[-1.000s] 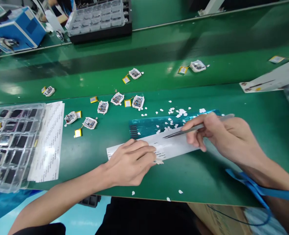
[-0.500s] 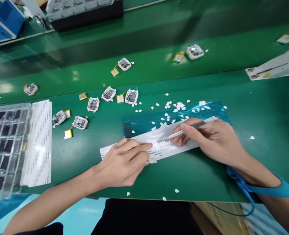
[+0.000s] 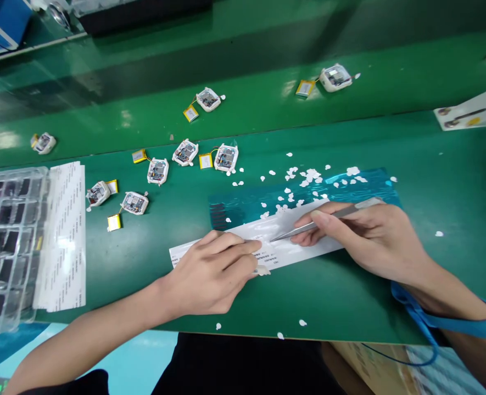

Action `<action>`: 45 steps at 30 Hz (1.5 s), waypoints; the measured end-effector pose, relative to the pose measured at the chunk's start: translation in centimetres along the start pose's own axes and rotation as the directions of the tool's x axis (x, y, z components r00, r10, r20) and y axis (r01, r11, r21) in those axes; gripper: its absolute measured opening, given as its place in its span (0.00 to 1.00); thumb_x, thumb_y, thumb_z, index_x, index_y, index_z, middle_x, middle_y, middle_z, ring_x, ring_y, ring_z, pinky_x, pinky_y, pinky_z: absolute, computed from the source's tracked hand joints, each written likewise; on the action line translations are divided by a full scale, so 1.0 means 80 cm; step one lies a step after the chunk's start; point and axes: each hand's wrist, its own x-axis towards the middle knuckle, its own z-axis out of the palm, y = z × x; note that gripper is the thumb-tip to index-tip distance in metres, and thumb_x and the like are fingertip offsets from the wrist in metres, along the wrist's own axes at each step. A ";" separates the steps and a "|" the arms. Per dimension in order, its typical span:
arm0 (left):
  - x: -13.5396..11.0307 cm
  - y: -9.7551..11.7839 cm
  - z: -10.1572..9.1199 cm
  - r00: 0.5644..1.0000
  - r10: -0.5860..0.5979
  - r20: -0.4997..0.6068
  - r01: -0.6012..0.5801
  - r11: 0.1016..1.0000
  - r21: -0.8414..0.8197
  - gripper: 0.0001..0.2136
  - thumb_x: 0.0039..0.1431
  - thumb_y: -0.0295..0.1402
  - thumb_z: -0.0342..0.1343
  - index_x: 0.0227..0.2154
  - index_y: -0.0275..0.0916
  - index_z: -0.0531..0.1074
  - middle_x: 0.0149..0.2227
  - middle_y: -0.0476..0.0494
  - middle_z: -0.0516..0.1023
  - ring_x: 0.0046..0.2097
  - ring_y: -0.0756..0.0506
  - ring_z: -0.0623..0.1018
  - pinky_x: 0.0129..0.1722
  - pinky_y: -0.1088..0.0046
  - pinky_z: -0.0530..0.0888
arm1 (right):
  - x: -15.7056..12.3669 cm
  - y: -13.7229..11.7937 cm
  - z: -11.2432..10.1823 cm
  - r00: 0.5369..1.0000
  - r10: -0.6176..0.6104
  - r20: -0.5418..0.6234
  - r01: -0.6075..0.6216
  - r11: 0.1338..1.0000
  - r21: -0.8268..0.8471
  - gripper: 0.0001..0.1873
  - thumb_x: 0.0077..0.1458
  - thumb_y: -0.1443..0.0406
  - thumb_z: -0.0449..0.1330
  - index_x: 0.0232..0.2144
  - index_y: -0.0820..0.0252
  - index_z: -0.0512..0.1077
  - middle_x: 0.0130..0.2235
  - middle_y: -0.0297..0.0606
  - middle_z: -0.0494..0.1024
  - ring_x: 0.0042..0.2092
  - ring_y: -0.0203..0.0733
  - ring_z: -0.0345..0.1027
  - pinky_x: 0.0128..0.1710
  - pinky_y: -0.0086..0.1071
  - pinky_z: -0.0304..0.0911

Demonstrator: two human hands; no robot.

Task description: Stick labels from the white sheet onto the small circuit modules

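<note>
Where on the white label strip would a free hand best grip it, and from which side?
Take the label strip at its bare right end, from the near edge. It lies flat on the green bench; the left hand pins its left part, and the right hand points tweezers at its middle. Flat paper probably needs an edge lifted first.

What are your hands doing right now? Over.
Left hand pressing down white label strip. Right hand gripping tweezers, tip on strip. White paper bits scattered beside it, none blocking.

Bright overhead glare, warped edges
</note>
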 end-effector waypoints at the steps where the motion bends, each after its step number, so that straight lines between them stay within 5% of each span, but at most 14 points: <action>1: 0.000 0.000 0.000 1.000 -0.001 0.006 0.001 1.000 -0.002 0.09 0.72 0.25 0.50 0.40 0.34 0.76 0.52 0.36 0.84 0.49 0.41 0.80 0.41 0.64 0.74 | 0.001 0.000 0.000 1.000 -0.007 0.010 0.007 1.000 0.004 0.27 0.72 0.51 0.60 0.23 0.53 0.83 0.29 0.39 0.83 0.30 0.38 0.80 0.31 0.22 0.76; 6: -0.002 -0.002 0.004 1.000 0.002 0.001 -0.002 1.000 0.000 0.08 0.72 0.25 0.51 0.40 0.34 0.76 0.52 0.36 0.84 0.48 0.40 0.80 0.40 0.64 0.74 | -0.001 0.004 -0.007 0.999 0.044 0.024 -0.045 0.995 0.087 0.27 0.70 0.48 0.61 0.24 0.52 0.85 0.28 0.43 0.83 0.30 0.44 0.80 0.28 0.31 0.78; 11: -0.002 -0.001 0.000 0.989 -0.069 -0.133 0.036 0.970 -0.239 0.06 0.72 0.25 0.53 0.44 0.35 0.76 0.49 0.36 0.86 0.50 0.40 0.83 0.51 0.60 0.79 | -0.003 -0.009 -0.001 0.970 0.023 -0.241 0.017 0.987 0.160 0.19 0.66 0.50 0.68 0.26 0.51 0.85 0.28 0.42 0.82 0.26 0.44 0.78 0.27 0.36 0.79; 14: 0.001 0.003 -0.014 0.949 -0.298 -0.104 0.194 0.810 -0.553 0.07 0.71 0.26 0.56 0.46 0.36 0.79 0.45 0.40 0.87 0.41 0.46 0.85 0.46 0.69 0.82 | 0.004 -0.035 0.015 0.940 -0.001 -0.342 0.094 0.962 0.256 0.14 0.61 0.54 0.73 0.26 0.52 0.84 0.30 0.41 0.82 0.26 0.44 0.78 0.24 0.36 0.78; 17: 0.005 0.005 -0.028 0.826 -0.563 0.014 0.396 0.563 -0.725 0.08 0.70 0.28 0.58 0.48 0.36 0.80 0.38 0.43 0.85 0.27 0.52 0.78 0.28 0.76 0.77 | 0.014 -0.059 0.034 0.936 0.012 -0.351 0.094 0.954 0.285 0.11 0.64 0.54 0.71 0.34 0.53 0.83 0.30 0.38 0.82 0.27 0.45 0.79 0.26 0.38 0.80; 19: 0.008 0.004 -0.032 0.767 -0.638 0.072 0.439 0.439 -0.784 0.12 0.67 0.29 0.60 0.51 0.36 0.79 0.33 0.46 0.81 0.24 0.52 0.74 0.25 0.76 0.75 | 0.018 -0.067 0.046 0.944 0.015 -0.331 0.079 0.960 0.270 0.12 0.66 0.54 0.68 0.36 0.54 0.80 0.29 0.37 0.81 0.28 0.46 0.79 0.27 0.38 0.81; 22: 0.009 0.002 -0.033 0.753 -0.639 0.159 0.461 0.339 -0.820 0.15 0.64 0.28 0.61 0.53 0.37 0.79 0.31 0.46 0.80 0.26 0.50 0.75 0.25 0.75 0.76 | 0.020 -0.068 0.059 0.964 -0.010 -0.264 0.069 0.974 0.214 0.14 0.69 0.56 0.65 0.33 0.58 0.79 0.31 0.38 0.81 0.28 0.44 0.80 0.26 0.34 0.81; 27: 0.008 0.006 -0.030 0.751 -0.639 0.166 0.417 0.266 -0.869 0.18 0.61 0.24 0.61 0.54 0.37 0.79 0.43 0.42 0.84 0.31 0.49 0.80 0.32 0.71 0.82 | 0.017 -0.057 0.068 0.969 -0.082 -0.234 0.114 0.986 0.125 0.14 0.70 0.64 0.61 0.31 0.58 0.81 0.32 0.37 0.80 0.29 0.39 0.80 0.29 0.28 0.80; 40: 0.005 0.008 -0.027 0.718 -0.665 0.208 0.439 0.201 -0.876 0.22 0.62 0.29 0.63 0.58 0.34 0.79 0.29 0.45 0.81 0.29 0.46 0.81 0.30 0.72 0.78 | 0.018 -0.047 0.069 0.958 -0.174 -0.227 0.184 0.983 0.025 0.13 0.69 0.68 0.61 0.33 0.52 0.82 0.33 0.33 0.82 0.30 0.39 0.81 0.27 0.25 0.78; 45: 0.007 0.010 -0.028 0.703 -0.674 0.227 0.447 0.170 -0.878 0.21 0.61 0.29 0.63 0.57 0.34 0.80 0.31 0.44 0.82 0.29 0.47 0.81 0.32 0.72 0.82 | 0.018 -0.045 0.068 0.963 -0.174 -0.204 0.190 0.980 0.060 0.12 0.69 0.69 0.61 0.33 0.55 0.81 0.33 0.35 0.81 0.30 0.39 0.81 0.29 0.26 0.79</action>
